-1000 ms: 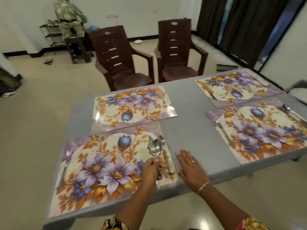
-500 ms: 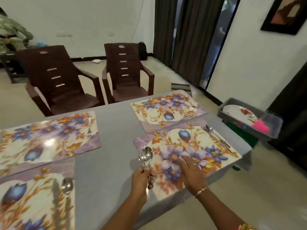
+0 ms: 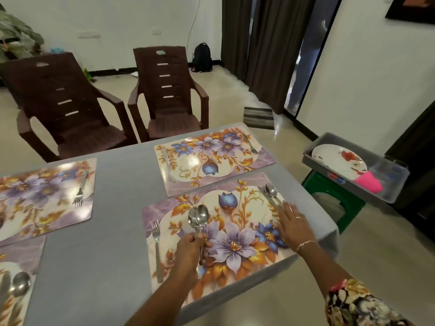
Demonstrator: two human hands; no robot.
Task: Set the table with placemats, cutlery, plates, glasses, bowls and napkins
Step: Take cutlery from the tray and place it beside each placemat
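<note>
My left hand grips the handles of two spoons, bowls up, over the near right floral placemat. My right hand lies flat with straight fingers on that mat's right side, touching a knife and spoon laid there. A fork lies on the mat's left edge. The far right placemat carries a knife and a fork. The far left placemat has a fork. A spoon rests on the near left mat.
The grey table ends just right of my right hand. A grey tray on a green stool holds a flowered plate, a pink napkin and glasses. Two brown chairs stand behind the table.
My view swung right from the near left mat to the near right one. Both hands moved right with the spoons; my right hand slid from the mat's middle to its right edge.
</note>
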